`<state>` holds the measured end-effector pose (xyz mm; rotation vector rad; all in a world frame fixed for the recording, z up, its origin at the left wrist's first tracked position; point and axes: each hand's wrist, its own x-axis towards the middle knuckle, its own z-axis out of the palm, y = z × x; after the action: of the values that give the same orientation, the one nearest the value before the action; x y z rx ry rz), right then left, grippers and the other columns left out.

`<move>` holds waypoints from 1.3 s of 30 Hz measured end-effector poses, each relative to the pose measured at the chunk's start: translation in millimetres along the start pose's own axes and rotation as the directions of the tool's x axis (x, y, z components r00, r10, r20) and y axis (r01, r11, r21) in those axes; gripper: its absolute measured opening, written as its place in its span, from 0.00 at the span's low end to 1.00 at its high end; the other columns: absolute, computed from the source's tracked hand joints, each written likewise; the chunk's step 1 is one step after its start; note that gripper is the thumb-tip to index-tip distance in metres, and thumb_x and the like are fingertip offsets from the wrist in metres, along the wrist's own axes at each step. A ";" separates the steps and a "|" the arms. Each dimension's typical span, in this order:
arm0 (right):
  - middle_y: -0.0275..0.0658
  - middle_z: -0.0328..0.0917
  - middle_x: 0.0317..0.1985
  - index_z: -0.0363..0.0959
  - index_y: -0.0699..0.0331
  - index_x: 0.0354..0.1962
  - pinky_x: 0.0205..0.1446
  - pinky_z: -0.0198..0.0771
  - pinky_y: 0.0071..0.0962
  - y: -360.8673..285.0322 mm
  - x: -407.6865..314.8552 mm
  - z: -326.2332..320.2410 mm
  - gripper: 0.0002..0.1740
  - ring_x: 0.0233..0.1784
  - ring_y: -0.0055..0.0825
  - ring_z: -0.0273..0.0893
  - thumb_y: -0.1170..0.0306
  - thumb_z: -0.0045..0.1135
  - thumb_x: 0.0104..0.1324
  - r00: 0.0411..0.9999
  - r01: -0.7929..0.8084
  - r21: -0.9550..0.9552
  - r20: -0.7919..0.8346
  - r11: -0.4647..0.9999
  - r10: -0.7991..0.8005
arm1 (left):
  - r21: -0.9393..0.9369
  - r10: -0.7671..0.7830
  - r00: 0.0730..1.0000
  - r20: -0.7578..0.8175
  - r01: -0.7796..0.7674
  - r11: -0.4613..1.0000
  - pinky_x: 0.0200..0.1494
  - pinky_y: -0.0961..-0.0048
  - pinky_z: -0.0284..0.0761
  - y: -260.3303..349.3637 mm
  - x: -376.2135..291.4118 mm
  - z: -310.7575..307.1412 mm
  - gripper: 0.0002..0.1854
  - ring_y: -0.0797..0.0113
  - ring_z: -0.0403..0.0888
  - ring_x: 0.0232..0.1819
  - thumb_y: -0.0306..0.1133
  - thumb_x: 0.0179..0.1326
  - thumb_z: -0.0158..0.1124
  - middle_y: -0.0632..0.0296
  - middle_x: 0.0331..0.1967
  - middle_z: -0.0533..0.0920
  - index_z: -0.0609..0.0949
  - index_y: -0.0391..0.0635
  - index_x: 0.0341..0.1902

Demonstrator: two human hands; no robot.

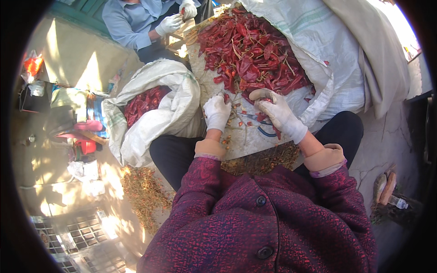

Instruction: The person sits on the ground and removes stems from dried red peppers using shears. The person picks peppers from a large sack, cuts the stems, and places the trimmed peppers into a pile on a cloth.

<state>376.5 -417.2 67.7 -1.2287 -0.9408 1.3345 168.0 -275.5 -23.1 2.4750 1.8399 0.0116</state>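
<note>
Dried red chili peppers lie heaped on a pale board, partly under the mouth of a big white woven sack. My left hand, in a white glove, is closed around a small red chili piece at the near edge of the heap. To its right, my gloved right hand grips dried chili, with red pieces showing at the fingers and below the palm. Scissors with blue handles lie on the board between my hands, partly covered by the right one. Loose stems and bits are scattered around them.
An open white sack holding red chilies stands at my left. Beyond it sits a co-worker with white gloves. Stem debris covers ground at the left and beneath the board. Bricks and a plastic bottle lie at the right.
</note>
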 end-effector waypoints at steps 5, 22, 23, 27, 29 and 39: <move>0.34 0.82 0.41 0.78 0.69 0.53 0.38 0.78 0.24 14.6 9.4 0.1 0.18 0.38 0.17 0.79 0.69 0.60 0.68 0.999 -0.029 -0.066 -0.029 0.997 0.028 | -0.499 -0.159 0.987 -0.018 0.129 0.857 0.51 0.59 0.81 -3.7 -16.2 -1.3 0.18 0.51 0.87 0.48 0.40 0.68 0.67 0.50 0.47 0.88 0.82 0.40 0.54; 0.28 0.81 0.40 0.76 0.62 0.59 0.28 0.66 0.16 13.4 9.4 -0.1 0.25 0.32 0.12 0.72 0.58 0.68 0.70 0.999 0.036 0.258 -0.046 0.965 -0.025 | -0.436 0.479 0.857 0.190 0.510 -0.741 0.29 0.74 0.65 38.7 -64.8 -23.5 0.14 0.75 0.69 0.25 0.37 0.75 0.55 0.72 0.30 0.77 0.79 0.49 0.58; 0.28 0.81 0.40 0.76 0.62 0.59 0.28 0.66 0.15 14.3 11.5 -0.9 0.25 0.31 0.12 0.72 0.58 0.68 0.71 0.999 0.015 0.243 -0.040 0.970 -0.005 | -0.395 0.525 0.848 0.076 0.509 -0.765 0.27 0.73 0.64 36.3 -63.0 -23.1 0.14 0.76 0.69 0.25 0.38 0.75 0.56 0.72 0.29 0.75 0.80 0.50 0.58; 0.27 0.81 0.41 0.76 0.62 0.60 0.31 0.69 0.17 16.5 15.8 -1.2 0.25 0.36 0.11 0.73 0.57 0.67 0.71 0.994 -0.108 0.178 0.044 0.978 0.102 | -0.428 0.557 0.826 0.089 0.537 -0.727 0.25 0.73 0.57 31.9 -64.5 -22.0 0.14 0.76 0.61 0.21 0.41 0.71 0.56 0.73 0.24 0.69 0.81 0.49 0.53; 0.28 0.82 0.42 0.76 0.62 0.59 0.36 0.73 0.19 16.8 12.6 -0.2 0.25 0.39 0.12 0.75 0.58 0.67 0.71 0.991 -0.037 0.162 0.132 0.986 0.015 | -0.468 0.628 0.768 0.127 0.604 -0.645 0.25 0.72 0.59 31.1 -66.8 -23.3 0.13 0.75 0.61 0.19 0.42 0.69 0.56 0.72 0.23 0.71 0.82 0.50 0.49; 0.41 0.88 0.46 0.83 0.55 0.52 0.52 0.78 0.36 10.4 9.0 -1.5 0.20 0.47 0.36 0.87 0.56 0.65 0.67 0.991 0.087 -0.606 -0.029 0.791 -0.131 | -0.931 0.327 0.873 0.361 0.355 0.078 0.38 0.72 0.75 36.1 -60.6 -58.8 0.23 0.74 0.77 0.34 0.32 0.67 0.62 0.62 0.42 0.83 0.78 0.42 0.65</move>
<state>376.7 -410.0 55.8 -1.6574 -1.4333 0.9057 182.6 -341.3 39.2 1.1711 0.9078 0.4551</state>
